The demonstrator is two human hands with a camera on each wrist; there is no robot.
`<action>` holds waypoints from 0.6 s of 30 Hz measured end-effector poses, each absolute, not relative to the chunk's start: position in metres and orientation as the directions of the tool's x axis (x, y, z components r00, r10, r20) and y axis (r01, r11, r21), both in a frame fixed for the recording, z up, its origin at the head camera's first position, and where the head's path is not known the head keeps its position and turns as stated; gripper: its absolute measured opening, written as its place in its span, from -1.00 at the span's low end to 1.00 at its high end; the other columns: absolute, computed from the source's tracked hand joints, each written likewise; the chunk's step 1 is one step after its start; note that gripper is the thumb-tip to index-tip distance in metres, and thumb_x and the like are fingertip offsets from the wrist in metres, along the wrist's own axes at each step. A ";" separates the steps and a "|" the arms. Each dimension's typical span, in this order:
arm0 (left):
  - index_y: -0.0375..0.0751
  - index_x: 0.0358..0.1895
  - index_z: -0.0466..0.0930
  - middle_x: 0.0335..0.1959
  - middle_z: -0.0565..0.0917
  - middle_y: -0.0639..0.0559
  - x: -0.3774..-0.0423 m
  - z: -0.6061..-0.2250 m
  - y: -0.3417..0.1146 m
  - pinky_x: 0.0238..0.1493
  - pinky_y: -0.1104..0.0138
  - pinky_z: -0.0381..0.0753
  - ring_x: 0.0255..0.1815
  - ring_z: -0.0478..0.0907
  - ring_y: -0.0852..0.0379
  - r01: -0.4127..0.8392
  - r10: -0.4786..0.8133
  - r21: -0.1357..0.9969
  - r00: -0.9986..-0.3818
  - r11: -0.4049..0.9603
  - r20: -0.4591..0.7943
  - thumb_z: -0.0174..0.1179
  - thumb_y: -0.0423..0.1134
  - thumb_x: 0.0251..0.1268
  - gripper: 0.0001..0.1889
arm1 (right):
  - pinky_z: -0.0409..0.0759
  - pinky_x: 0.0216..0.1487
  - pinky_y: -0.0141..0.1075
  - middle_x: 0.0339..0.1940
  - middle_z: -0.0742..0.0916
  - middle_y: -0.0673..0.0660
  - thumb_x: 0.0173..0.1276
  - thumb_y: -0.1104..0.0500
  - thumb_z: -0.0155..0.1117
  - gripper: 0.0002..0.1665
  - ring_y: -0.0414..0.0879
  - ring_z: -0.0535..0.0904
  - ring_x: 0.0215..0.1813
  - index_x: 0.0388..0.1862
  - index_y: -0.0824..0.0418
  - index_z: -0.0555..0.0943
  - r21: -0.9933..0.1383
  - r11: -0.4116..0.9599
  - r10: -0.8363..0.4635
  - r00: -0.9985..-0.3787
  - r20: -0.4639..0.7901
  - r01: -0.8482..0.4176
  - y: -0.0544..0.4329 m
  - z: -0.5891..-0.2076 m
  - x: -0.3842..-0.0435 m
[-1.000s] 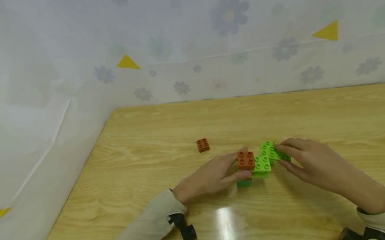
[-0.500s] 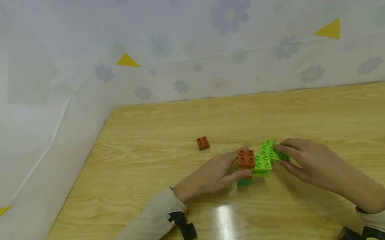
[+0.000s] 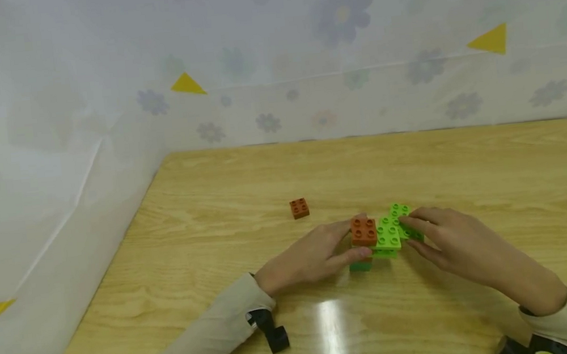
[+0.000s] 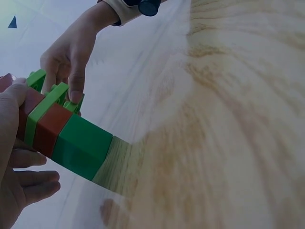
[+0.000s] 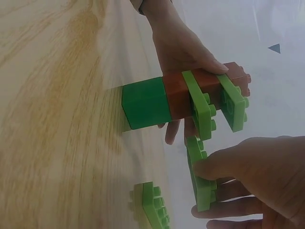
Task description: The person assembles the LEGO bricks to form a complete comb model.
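My left hand [image 3: 316, 253] holds a standing stack of toy building bricks [image 3: 364, 232], thumb on the near side and fingers behind it. The right wrist view shows a dark green brick [image 5: 145, 102] at its base, then brown bricks alternating with two light green plates that jut out toward my right hand. A brown brick with four studs tops it. My right hand [image 3: 453, 240] pinches a loose light green plate [image 5: 202, 186] between thumb and fingers, its end right beside the stack's jutting plates. Another light green plate [image 5: 151, 202] lies on the table below that hand.
A small brown brick [image 3: 299, 208] sits alone on the wooden table [image 3: 204, 207], behind and left of the stack. A white flower-patterned sheet [image 3: 282, 57] with yellow triangles rises beyond the table's back edge. Black cameras sit at both cuffs.
My right hand has shifted slightly left, bringing its light green plate closer to the stack. My left hand keeps its grip on the stack. The head view has tilted a little.
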State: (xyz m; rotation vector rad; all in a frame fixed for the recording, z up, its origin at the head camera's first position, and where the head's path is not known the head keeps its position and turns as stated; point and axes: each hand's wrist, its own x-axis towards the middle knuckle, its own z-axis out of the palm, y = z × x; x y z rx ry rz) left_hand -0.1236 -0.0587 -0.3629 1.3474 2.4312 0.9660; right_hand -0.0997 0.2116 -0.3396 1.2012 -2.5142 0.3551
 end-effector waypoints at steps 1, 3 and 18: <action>-0.20 0.45 0.20 0.41 0.34 -0.12 -0.124 -0.362 -0.058 0.42 0.41 0.18 0.35 0.35 0.17 0.686 0.816 0.627 -0.562 0.369 0.134 -0.14 0.06 0.54 -0.42 | 0.66 -0.46 -0.24 -0.24 0.71 0.18 0.46 -0.27 -0.43 -0.12 -0.05 0.65 -0.37 -0.06 0.36 0.67 -0.082 0.612 -0.704 -0.589 0.395 -0.787 0.212 -0.340 -0.099; -0.17 0.40 0.28 0.39 0.37 -0.10 -0.123 -0.362 -0.058 0.41 0.43 0.18 0.33 0.37 0.19 0.692 0.820 0.620 -0.557 0.369 0.133 -0.13 0.04 0.54 -0.47 | 0.67 -0.44 -0.23 -0.24 0.71 0.19 0.48 -0.25 -0.26 -0.21 -0.04 0.65 -0.36 -0.06 0.36 0.67 -0.080 0.613 -0.706 -0.590 0.391 -0.786 0.212 -0.340 -0.098; -0.17 0.40 0.28 0.35 0.43 -0.07 -0.122 -0.359 -0.056 0.40 0.46 0.19 0.33 0.37 0.21 0.691 0.826 0.622 -0.550 0.368 0.123 -0.09 0.03 0.53 -0.48 | 0.66 -0.46 -0.24 -0.25 0.70 0.18 0.49 -0.23 -0.22 -0.25 -0.05 0.64 -0.39 -0.07 0.37 0.67 -0.080 0.615 -0.704 -0.592 0.392 -0.785 0.214 -0.338 -0.095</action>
